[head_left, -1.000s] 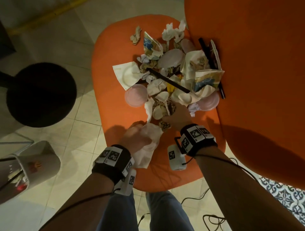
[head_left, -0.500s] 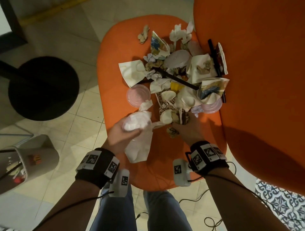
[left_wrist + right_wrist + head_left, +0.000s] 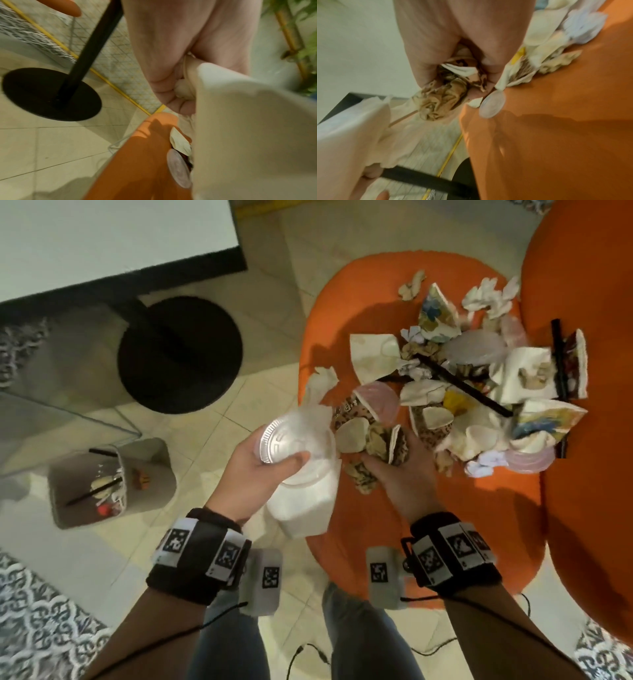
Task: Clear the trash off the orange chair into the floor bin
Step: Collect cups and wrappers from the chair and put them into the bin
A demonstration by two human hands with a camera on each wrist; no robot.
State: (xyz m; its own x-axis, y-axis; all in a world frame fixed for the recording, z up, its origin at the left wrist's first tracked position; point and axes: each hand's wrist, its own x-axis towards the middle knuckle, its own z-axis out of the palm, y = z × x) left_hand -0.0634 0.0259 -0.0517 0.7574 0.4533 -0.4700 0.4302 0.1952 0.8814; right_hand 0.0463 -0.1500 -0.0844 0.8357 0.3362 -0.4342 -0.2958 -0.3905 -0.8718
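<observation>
The orange chair seat [image 3: 404, 515] carries a pile of trash [image 3: 479, 392]: crushed paper cups, napkins, plastic lids, black straws. My left hand [image 3: 270, 460] grips a clear plastic lid [image 3: 291, 436] together with a white napkin [image 3: 301, 505] over the seat's left edge; the napkin [image 3: 248, 135] fills the left wrist view. My right hand [image 3: 394, 460] is curled round crumpled brown-patterned paper [image 3: 383, 440] at the pile's near side, seen close in the right wrist view as brown paper [image 3: 443, 98]. The grey floor bin [image 3: 109, 481] stands at the left and holds some trash.
A black round table base [image 3: 178, 354] with its post stands on the tiled floor between bin and chair. A white tabletop [image 3: 102, 244] is at upper left. The orange backrest [image 3: 589, 440] rises at the right. Cables [image 3: 308, 655] trail near my legs.
My left hand has lifted the napkin and a clear lid off the seat and moved left toward the bin. My right hand has closed on the brown crumpled paper.
</observation>
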